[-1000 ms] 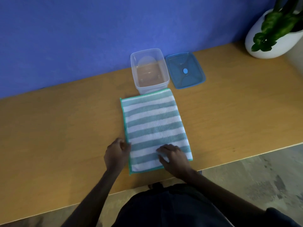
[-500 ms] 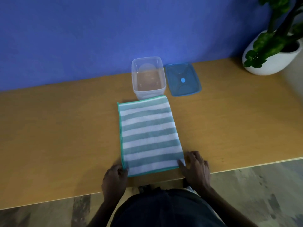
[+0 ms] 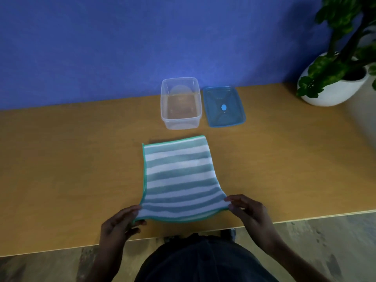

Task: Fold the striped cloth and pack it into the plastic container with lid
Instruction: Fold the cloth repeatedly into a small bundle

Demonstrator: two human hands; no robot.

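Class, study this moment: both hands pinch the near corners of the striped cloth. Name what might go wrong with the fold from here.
1. Only fingertips of the left hand and right hand hold the striped cloth; a corner could slip and skew the fold.
2. The near edge sags between the hands, so edges may not line up.
3. The open container sits just beyond the far edge; a forward fold might nudge it or the lid.

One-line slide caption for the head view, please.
Both hands, left and right, lift the striped cloth by its near corners before the open container.

Container [image 3: 180,102] mouth open — unobstructed.
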